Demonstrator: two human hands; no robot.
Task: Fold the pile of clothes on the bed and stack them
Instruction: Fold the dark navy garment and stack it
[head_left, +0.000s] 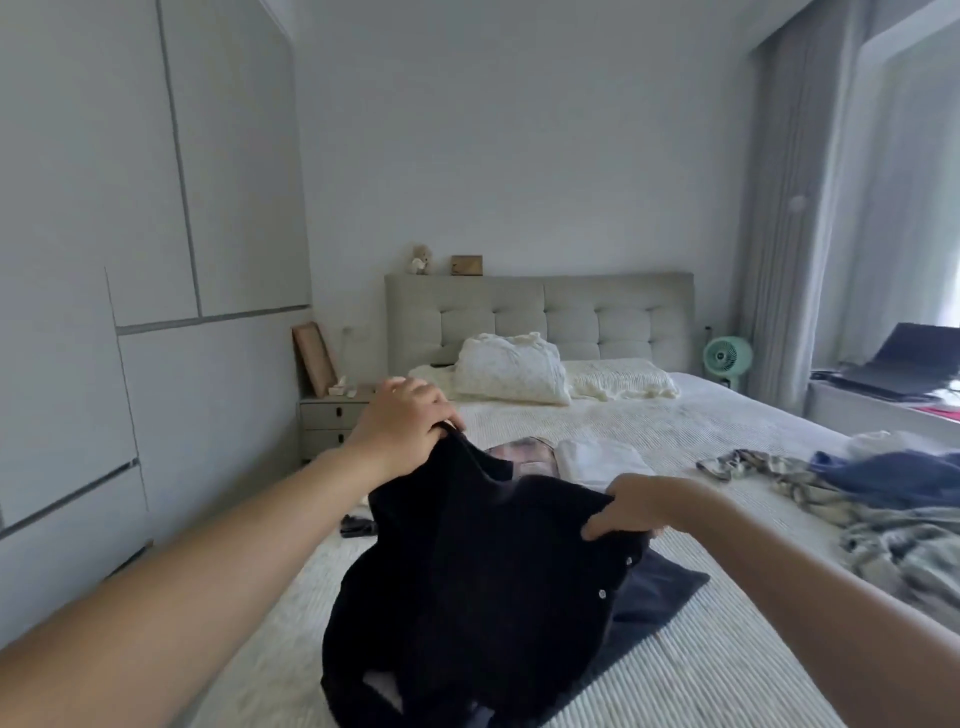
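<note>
Black garment with small pale buttons down one edge, held up over the near part of the bed, lower end bunched on the bedspread. My left hand grips the top left corner, fingers curled tight round the fabric, raised higher than the other. My right hand pinches the top right edge, thumb on the front, fingers curled behind the cloth. Garment hangs stretched between both hands, slanting down to the right. Under it, on the bedspread, a dark navy piece lies flat, partly covered by the black one. Just beyond, mid-bed, a folded white item sits beside a folded printed item, touching or nearly so, cannot tell which. Small dark scrap at the left edge of the bed, near the black garment. Unfolded pile at the right side of the bed, well apart from my hands: a plaid grey-beige piece, a blue piece on top of it further back, something white behind. Two pillows at the grey tufted headboard. Nightstand left of the bed with a frame leaning on the wall. Mint green fan right of the headboard. Laptop on the window ledge at far right.
</note>
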